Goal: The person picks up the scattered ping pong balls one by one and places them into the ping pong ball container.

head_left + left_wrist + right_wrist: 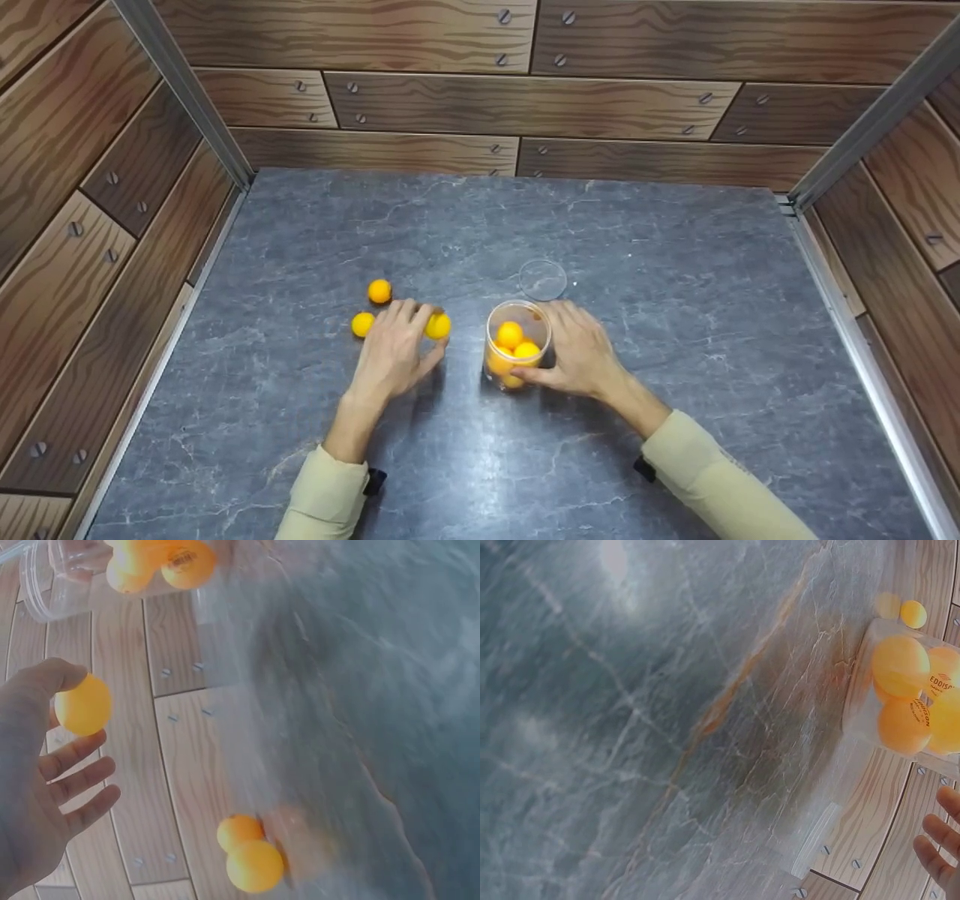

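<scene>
My left hand (394,349) pinches an orange ping-pong ball (438,326) between thumb and forefinger, the other fingers spread in the left wrist view. Two more orange ping-pong balls lie on the table just beyond that hand, one farther back (379,291) and one at its left (363,324). To the right stands a clear plastic jar (531,316), its top uncovered, with several orange ping-pong balls inside. My right hand (579,350) holds the jar from its right side, thumb across the near wall and fingers toward the far side.
Behind the jar lies a clear round lid (543,280), flat on the grey marbled table (675,247). Wood-patterned panels (420,105) close off the back and both sides, with metal rails (874,379) along the table's edges.
</scene>
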`<state>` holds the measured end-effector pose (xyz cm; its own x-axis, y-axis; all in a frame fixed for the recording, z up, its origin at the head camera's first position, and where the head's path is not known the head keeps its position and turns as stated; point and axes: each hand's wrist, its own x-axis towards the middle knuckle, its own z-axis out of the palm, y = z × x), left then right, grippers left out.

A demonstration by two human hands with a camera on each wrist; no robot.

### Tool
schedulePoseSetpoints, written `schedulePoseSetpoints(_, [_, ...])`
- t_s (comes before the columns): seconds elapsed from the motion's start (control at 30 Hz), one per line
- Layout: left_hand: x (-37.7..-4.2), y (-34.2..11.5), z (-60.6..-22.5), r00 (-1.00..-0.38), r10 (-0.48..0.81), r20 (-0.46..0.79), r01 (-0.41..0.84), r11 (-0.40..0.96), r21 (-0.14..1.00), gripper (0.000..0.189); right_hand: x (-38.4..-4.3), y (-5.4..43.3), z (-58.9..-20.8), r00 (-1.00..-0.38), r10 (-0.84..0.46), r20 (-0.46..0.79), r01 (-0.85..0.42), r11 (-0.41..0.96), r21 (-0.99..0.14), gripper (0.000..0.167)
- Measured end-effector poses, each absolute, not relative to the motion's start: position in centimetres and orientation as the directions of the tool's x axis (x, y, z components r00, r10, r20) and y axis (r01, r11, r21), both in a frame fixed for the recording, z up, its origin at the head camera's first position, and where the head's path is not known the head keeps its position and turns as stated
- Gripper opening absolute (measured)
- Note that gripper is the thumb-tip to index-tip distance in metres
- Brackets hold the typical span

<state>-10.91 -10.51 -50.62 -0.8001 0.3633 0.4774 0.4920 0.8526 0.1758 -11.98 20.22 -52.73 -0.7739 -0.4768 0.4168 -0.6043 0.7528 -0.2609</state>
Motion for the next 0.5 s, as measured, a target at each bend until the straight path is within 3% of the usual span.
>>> schedulePoseSetpoints(0.5, [-11.2,-8.4,-49.0,-0.787,0.363,0.5,0.548,0.782,0.295,0.033,-12.0,20.2,-52.9,-0.766,-0.473,0.435,-0.613,0.741,-0.273,0.101])
